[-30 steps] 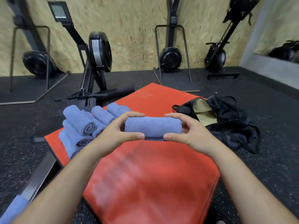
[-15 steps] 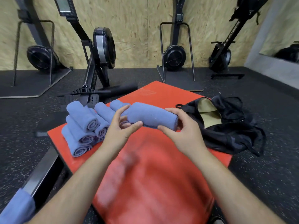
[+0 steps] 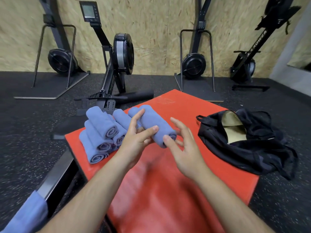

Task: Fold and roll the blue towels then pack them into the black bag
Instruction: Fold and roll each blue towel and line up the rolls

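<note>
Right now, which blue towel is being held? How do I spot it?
Find the big red mat. At its left edge sits a pile of rolled blue towels. The held towel is just right of that pile, the only roll gripped by the left hand.

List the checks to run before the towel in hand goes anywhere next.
1. Roll tight: ok, the rolled towel shows no loose flap.
2. Grip: ok, the left hand holds it, thumb over, fingers behind.
3. Other hand free: ok, the right hand has its fingers spread and grips nothing.
4. Bag open: ok, the black bag shows its tan lining.
5. Room inside the bag: cannot tell.
6. Pile settled: ok, the towel pile lies on the red mat.
</note>
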{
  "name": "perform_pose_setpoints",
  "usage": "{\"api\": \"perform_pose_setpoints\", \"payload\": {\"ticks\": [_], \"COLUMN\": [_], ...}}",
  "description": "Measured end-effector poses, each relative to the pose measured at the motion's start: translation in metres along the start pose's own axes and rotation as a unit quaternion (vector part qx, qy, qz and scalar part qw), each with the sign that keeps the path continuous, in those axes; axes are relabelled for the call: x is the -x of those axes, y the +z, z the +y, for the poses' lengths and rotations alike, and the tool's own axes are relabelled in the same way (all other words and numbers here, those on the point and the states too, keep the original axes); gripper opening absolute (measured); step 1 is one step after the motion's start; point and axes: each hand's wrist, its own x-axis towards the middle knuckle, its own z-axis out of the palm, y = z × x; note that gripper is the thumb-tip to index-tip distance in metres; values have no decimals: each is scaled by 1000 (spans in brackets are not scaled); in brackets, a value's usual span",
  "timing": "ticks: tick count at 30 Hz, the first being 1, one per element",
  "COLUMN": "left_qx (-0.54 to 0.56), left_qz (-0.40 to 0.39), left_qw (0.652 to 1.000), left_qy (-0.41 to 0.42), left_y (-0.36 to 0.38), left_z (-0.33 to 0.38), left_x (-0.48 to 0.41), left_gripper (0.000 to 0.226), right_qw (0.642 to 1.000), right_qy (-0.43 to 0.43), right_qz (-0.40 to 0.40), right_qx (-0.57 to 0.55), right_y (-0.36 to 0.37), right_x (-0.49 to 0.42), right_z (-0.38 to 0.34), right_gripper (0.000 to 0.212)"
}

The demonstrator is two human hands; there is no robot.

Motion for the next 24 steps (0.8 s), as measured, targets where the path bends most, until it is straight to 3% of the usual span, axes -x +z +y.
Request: {"api": "perform_pose_setpoints", "payload": {"ticks": [3,5,7,15,18,22,24], "left_qx": [-21,-19,-44,-250,-404,-543,-576], "left_qz": [-14,-20,-13,108,161,220,215], "left_qw": [1000,1000,999,954,887,806,786], "left_qy": [1,5,19,130,153,85,57], "left_y": [-12,-18,-26,-73,-110,-145,-155], "left_z": [5,8,13,21,16,11,6], "left_x": [-5,-7,-9,-40,-59,-75,-79], "left_gripper": [76,75,73,56,58,50,40], "right_qw": [956,933,932,968,975,973,972], "right_qy": [200,233,234,209,199,197,189], "right_qz": [-64,-85,-75,-82,-97,-111,-114], "right_qx": [-206,-262,-268,-113,-31,46,85], "right_y": [7,13,23,80,111,148,162], "right_x": [-10,-17,-28,-94,-119,-144,-153], "right_z": [-11,-17,-19,-24,-16,-4,3], "right_gripper": [41,34,35,35,38,32,28]}}
